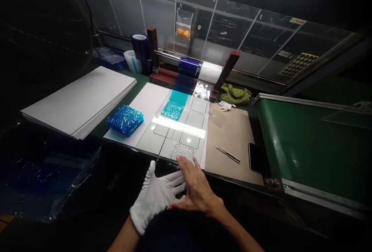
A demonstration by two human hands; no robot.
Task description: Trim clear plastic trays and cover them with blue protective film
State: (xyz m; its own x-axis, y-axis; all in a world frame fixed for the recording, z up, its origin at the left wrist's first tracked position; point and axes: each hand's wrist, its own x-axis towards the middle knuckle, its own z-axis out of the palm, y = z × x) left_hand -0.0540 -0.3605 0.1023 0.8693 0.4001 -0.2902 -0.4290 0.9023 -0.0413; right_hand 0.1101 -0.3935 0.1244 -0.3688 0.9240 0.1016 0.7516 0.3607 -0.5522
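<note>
My left hand (158, 194) wears a white glove and is spread in front of the table's edge, holding nothing. Bare and with fingers apart, my right hand (199, 188) curves around the gloved fingertips; whether they touch I cannot tell. Just beyond the right fingertips lies a crinkled clear film piece (183, 151) on the glossy board (148, 139) marked with rounded rectangles. Farther up that board is a teal film strip (176, 104). It runs down from a blue film roll (188, 66), beside a clear film roll (210, 71) on the same stand.
At left are a stack of white sheets (84, 97) and a bundle of blue film pieces (125, 120). Tweezers (227, 154), a phone (255, 157) and a white glove (226, 105) lie at right, near a green conveyor belt (308, 139). Spare rolls (140, 52) stand behind.
</note>
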